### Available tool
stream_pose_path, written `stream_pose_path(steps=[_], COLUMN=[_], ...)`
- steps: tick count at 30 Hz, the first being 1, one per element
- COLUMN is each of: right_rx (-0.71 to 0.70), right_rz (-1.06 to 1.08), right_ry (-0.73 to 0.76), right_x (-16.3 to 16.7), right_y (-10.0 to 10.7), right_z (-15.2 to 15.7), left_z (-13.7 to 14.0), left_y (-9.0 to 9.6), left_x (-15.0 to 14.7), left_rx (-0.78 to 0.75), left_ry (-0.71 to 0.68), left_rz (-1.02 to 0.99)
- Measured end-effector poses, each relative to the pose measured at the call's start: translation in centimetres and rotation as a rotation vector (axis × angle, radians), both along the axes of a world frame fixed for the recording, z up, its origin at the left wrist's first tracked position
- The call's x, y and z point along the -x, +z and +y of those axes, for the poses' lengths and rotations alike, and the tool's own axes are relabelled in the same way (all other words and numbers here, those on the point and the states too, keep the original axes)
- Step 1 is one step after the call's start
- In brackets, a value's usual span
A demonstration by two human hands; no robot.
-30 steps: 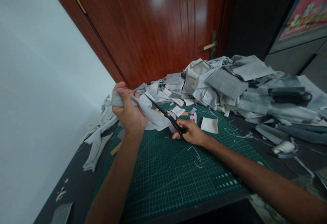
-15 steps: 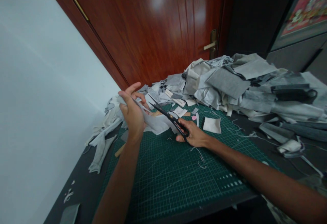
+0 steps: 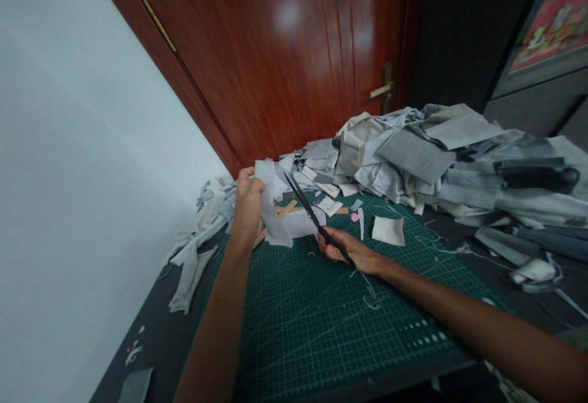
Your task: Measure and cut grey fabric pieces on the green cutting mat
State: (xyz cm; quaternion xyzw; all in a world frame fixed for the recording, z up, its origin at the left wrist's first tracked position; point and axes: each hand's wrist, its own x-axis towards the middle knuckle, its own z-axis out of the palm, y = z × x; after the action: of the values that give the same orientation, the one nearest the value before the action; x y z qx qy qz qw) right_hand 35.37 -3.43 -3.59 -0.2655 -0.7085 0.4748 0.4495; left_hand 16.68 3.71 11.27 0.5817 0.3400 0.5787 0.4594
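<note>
My left hand (image 3: 248, 207) is closed on a strip of light grey fabric (image 3: 272, 207), which hangs down over the mat. Its thumb presses on the near face of the cloth. In my right hand (image 3: 342, 248) are black scissors (image 3: 309, 207), their blades pointing up and away toward the fabric but apart from it. The blades look nearly together. Behind the strip, another pale grey piece of fabric (image 3: 301, 223) lies on the green cutting mat (image 3: 312, 323), beside thin wooden strips (image 3: 288, 208).
A large heap of grey and cream fabric scraps (image 3: 413, 152) runs along the back and right. A square cream scrap (image 3: 388, 231), a pink bit (image 3: 354, 217) and loose threads (image 3: 371, 296) lie on the mat. A wall (image 3: 92, 146) and a wooden door (image 3: 275, 72) bound the table.
My left hand has turned from palm-up with fingers spread to a closed grip, and the fabric strip now hangs upright. The scissor blades have come closer together and tilted more upright.
</note>
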Motion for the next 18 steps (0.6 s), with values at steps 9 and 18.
stream_pose_path(steps=[9,18], right_rx=[0.056,0.021], right_rz=[-0.006,0.007], right_ry=[0.141,0.053], right_x=[1.0,1.0], right_y=[-0.8,-0.7], right_z=[-1.0,-1.3], left_z=[-0.1,-0.3], left_y=[-0.1,-0.8], left_x=[-0.2,-0.4], left_rx=[-0.212,-0.268], left_ry=[-0.123,-0.049], left_rz=[0.081,0.191])
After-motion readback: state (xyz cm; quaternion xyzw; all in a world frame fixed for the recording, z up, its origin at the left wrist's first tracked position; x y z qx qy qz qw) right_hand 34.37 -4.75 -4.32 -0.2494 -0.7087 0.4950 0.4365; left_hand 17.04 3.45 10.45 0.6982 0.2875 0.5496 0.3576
